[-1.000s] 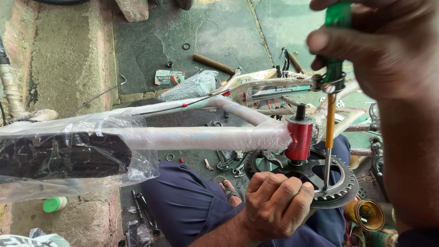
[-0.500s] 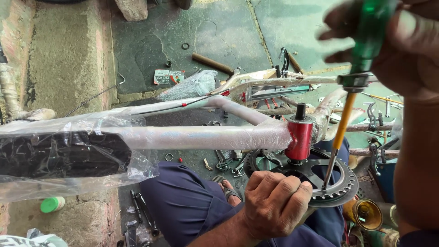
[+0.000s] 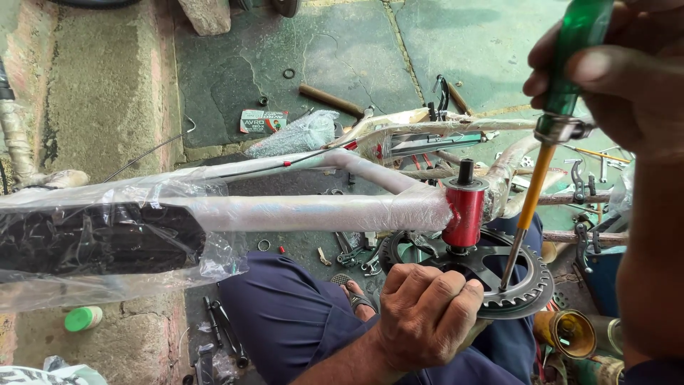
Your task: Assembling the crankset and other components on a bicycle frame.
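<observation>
A bicycle frame (image 3: 313, 210), wrapped in clear plastic film, is laid across the lap of a seated person, so that its red bottom-bracket shell (image 3: 464, 214) is presented upright within reach of both hands. A black toothed chainring (image 3: 524, 285) is seated beneath the shell, with a dark axle stub projecting from the top. The left hand (image 3: 427, 314) is closed in a fist at the near rim of the chainring, seemingly to steady it; what lies inside the fist is hidden. The right hand (image 3: 627, 78) is wrapped around the green handle of a screwdriver (image 3: 548, 135), whose yellow shank is held steeply tilted and whose tip is set down among the chainring's spokes, just beside the shell. Wrenches and small loose parts (image 3: 356, 253) are scattered on the concrete floor (image 3: 235, 64) below the frame. A green cap (image 3: 83, 318) lies at lower left, and a brass-coloured horn (image 3: 570, 334) at lower right.
</observation>
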